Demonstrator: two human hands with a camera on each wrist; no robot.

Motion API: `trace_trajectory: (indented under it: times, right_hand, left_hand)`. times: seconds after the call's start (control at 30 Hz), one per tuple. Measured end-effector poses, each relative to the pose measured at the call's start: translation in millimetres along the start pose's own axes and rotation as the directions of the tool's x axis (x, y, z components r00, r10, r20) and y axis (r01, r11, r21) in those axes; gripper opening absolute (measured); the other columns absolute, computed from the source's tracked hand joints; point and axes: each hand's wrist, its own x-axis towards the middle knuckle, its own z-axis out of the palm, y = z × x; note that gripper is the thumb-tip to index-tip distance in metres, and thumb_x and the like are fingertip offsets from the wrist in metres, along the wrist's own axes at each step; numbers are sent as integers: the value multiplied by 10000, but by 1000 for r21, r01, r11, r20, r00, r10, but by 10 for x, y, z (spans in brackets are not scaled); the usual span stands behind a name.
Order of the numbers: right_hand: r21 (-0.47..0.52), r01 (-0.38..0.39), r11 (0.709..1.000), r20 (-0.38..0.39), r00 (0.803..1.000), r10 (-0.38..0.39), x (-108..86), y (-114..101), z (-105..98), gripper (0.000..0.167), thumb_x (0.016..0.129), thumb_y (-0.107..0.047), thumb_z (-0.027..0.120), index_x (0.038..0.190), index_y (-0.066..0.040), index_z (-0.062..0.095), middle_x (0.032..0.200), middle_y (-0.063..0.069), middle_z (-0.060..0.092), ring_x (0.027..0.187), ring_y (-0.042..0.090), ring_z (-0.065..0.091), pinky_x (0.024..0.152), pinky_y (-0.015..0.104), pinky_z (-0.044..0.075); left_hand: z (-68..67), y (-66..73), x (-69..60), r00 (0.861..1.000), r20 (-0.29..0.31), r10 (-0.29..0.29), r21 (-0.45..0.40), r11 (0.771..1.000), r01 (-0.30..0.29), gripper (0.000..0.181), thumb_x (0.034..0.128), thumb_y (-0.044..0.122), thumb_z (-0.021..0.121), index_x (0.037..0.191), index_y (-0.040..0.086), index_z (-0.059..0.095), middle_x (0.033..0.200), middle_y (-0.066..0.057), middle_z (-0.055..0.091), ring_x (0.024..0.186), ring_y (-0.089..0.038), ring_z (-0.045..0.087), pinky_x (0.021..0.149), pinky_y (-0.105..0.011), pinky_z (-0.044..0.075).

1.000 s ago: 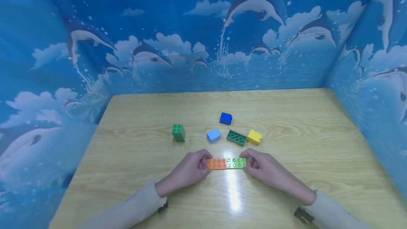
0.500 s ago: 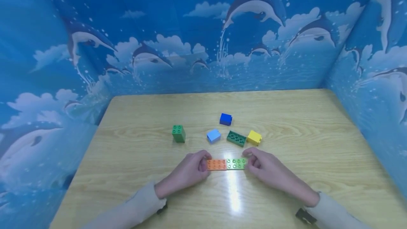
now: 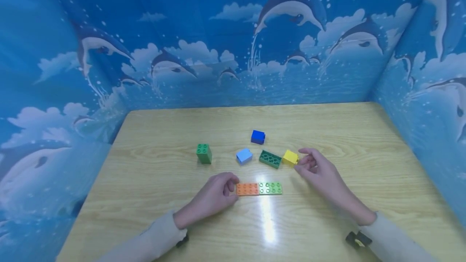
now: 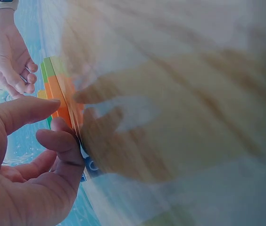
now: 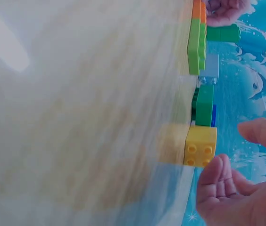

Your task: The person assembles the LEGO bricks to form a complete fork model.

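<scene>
An orange brick (image 3: 247, 189) and a light green brick (image 3: 270, 188) lie end to end on the table, studs up, in one row. At the orange brick's left end is my left hand (image 3: 217, 193), fingers loosely bent; whether they touch the brick I cannot tell. My right hand (image 3: 322, 173) is beside a yellow brick (image 3: 290, 158), thumb and fingers apart around its right side. In the right wrist view a gap shows between thumb and fingers, and the yellow brick (image 5: 201, 141) stands on the table with its studs facing the hand.
A dark green brick (image 3: 270, 159) lies with its hollow underside up, left of the yellow one. Light blue (image 3: 244, 156) and dark blue (image 3: 258, 137) bricks lie on their sides. A tall green brick (image 3: 204, 154) stands at the left. Dolphin-print cloth (image 3: 233, 51) surrounds the table.
My right hand has let go of the light green brick and moved right and away from me to the yellow brick. My left hand has drawn slightly left; the bricks have stayed put.
</scene>
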Motion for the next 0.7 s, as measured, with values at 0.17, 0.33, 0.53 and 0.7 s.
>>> trace_trajectory:
  times: [0.17,0.33,0.53,0.7]
  right_hand:
    - [-20,-79,997,127,989,81,83,-11,-35,683,1051,-277,756,1571,26,432,1104,87,664,966,225,651,760,335,570]
    - [-17,-128,992,167,978,129,151,27,-20,744,1025,-282,783,1580,47,410,1094,92,662,937,230,643,728,342,560]
    - [-25,-153,988,144,977,155,242,81,16,668,999,-243,806,1521,39,499,1056,89,663,928,238,634,761,337,555]
    - [-51,-142,989,126,981,147,276,86,45,579,993,-210,812,1457,36,568,1035,81,667,906,230,637,742,320,553]
  left_hand:
    - [0,-5,7,1000,8,10,-15,1000,-10,399,871,20,861,1245,24,722,930,37,645,778,-128,619,686,-267,573]
    - [-1,3,6,1000,9,20,-19,1000,-19,401,862,-6,854,1241,18,724,926,38,643,771,-125,620,678,-264,574]
    - [-7,4,4,1000,9,17,-24,1000,-16,407,862,-6,857,1245,22,722,932,40,646,774,-124,621,677,-264,574]
    - [-4,-3,4,1000,6,18,-29,999,-17,413,857,-8,862,1244,24,721,948,33,651,772,-127,622,673,-266,575]
